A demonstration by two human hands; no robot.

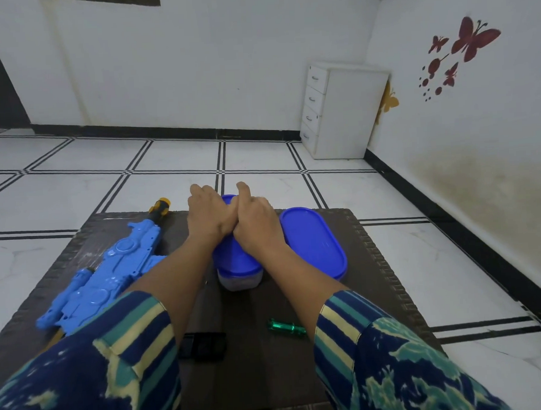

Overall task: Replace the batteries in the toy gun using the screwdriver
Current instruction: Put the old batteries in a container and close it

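Both hands are on the nearer tub, the blue-lidded one standing at about 12 o'clock from the middle of the dark worktop. The left hand and right hand lie side by side on its lid with the thumbs touching. Each grip bends down over the far rim, holding the lid. The fingertips are hidden behind the knuckles, so I cannot tell whether they are prising the lid up or pressing it shut.

The toy gun lies flat at 9 o'clock, well apart from both hands, its yellow-and-black muzzle pointing toward 11. No hand touches it, and no open battery bay shows on the face that is up. The green screwdriver lies loose at 5 o'clock, near the right forearm. A small black object sits at 6 o'clock; whether it is a cover or a pack of cells is too dark to say. A second blue-lidded tub stands at 2 o'clock, just beside the first.

This looks like the supply step of the job, most likely getting at batteries kept in the tub, though none are in view. If so, the next move calls for the lid to come free evenly at both corners without tipping the tub. After that one hand needs to be free for the screwdriver, and the gun probably has to be turned to find the screw.
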